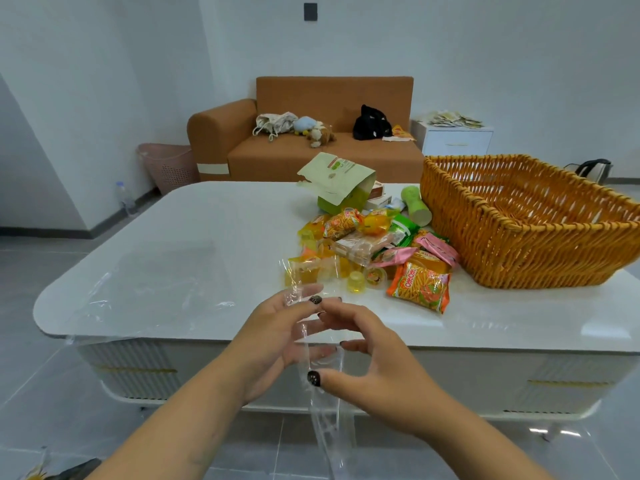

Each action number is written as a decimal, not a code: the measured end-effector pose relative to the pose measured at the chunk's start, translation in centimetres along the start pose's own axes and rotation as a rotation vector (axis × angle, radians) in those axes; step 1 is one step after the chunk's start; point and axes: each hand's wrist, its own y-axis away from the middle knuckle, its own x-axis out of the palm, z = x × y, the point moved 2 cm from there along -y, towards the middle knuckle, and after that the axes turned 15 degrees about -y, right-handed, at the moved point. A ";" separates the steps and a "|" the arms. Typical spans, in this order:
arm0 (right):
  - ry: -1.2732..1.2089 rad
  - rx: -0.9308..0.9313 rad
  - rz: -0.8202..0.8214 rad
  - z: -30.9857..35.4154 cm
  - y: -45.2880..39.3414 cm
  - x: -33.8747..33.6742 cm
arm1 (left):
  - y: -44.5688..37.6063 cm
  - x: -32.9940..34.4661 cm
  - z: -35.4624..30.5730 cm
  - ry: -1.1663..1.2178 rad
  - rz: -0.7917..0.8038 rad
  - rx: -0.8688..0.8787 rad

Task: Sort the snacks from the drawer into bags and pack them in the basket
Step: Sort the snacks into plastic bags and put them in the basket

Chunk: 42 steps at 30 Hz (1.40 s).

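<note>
Both hands work one clear plastic bag (325,403) in front of the table's near edge. The left hand (273,337) supports the bag's upper part with fingers nearly straight. The right hand (367,355) pinches the film between thumb and curled fingers. The bag hangs with its long axis vertical, mouth up at the hands, closed end toward the floor. It appears empty.

Beyond the hands, the snacks (377,251) lie in an unsorted pile on the white table (194,230), just beside the wicker basket (526,230). More clear film (138,289) lies flat on the table's left part.

Judged progress: early. Snacks are out of the drawer; nothing is visibly bagged, and the visible basket interior holds nothing. Bagging and packing remain.
</note>
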 end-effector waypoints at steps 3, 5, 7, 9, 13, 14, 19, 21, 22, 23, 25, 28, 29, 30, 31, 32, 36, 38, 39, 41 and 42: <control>0.077 -0.028 -0.139 -0.3 -0.5 -1.6 | 0.0 -0.8 -0.6 -0.044 -0.052 0.040; 0.223 -0.096 -0.217 -0.3 -0.7 -2.7 | 0.3 -1.1 -0.8 -0.166 -0.051 0.066; 0.338 -0.141 -0.215 -0.2 -0.8 -3.6 | 0.7 -1.0 -0.8 -0.288 0.024 0.087; 0.380 -0.162 -0.165 0.0 -0.7 -4.0 | 1.1 -0.7 -0.7 -0.360 0.111 0.096; 0.407 -0.117 -0.106 -0.1 -0.4 -4.1 | 1.4 -0.4 -0.7 -0.473 0.167 0.128; 0.379 -0.072 -0.102 -0.2 -0.3 -4.1 | 1.4 -0.4 -0.6 -0.484 0.154 0.135; 0.395 0.100 -0.070 -0.6 -0.2 -4.4 | 0.9 -0.9 -0.4 -0.498 -0.092 0.274; 0.523 0.095 -0.057 -0.9 -0.3 -4.5 | 0.8 -0.9 -0.7 -0.553 -0.284 0.446; 0.584 0.098 -0.043 -1.0 -0.3 -4.6 | 0.9 -0.9 -0.9 -0.609 -0.353 0.541; 0.630 0.110 -0.026 -1.1 -0.3 -4.6 | 1.1 -0.8 -1.0 -0.682 -0.383 0.631; 0.647 0.144 0.000 -1.2 -0.3 -4.6 | 1.4 -0.4 -0.8 -0.852 -0.341 0.770; 0.523 0.165 0.017 -0.9 -0.5 -4.7 | 1.0 0.3 1.1 -1.206 -0.230 0.860; 0.480 0.169 0.021 -0.7 -0.5 -4.8 | 0.6 0.4 1.8 -1.353 -0.223 0.880; 0.454 0.180 0.032 -0.5 -0.5 -4.9 | 0.2 0.6 2.4 -1.473 -0.228 0.898; 0.435 0.196 0.047 -0.4 -0.4 -5.1 | -0.1 0.7 2.7 -1.547 -0.234 0.910; 0.410 0.215 0.065 -0.2 -0.3 -5.3 | -0.3 0.8 2.7 -1.574 -0.249 0.925; 0.146 0.394 0.101 0.4 0.1 -5.8 | -0.1 1.3 1.8 -1.553 -0.342 1.053; 0.045 0.553 0.078 -0.2 0.2 -6.3 | 0.6 1.9 1.4 -1.546 -0.366 1.142; 0.033 0.620 0.065 -0.6 0.3 -6.5 | 1.0 2.3 1.2 -1.538 -0.377 1.180; 0.066 0.718 0.090 -1.2 0.4 -6.7 | 1.8 3.1 0.8 -1.500 -0.408 1.220; 0.058 0.751 0.134 -1.5 0.5 -6.6 | 2.2 3.5 0.7 -1.466 -0.417 1.231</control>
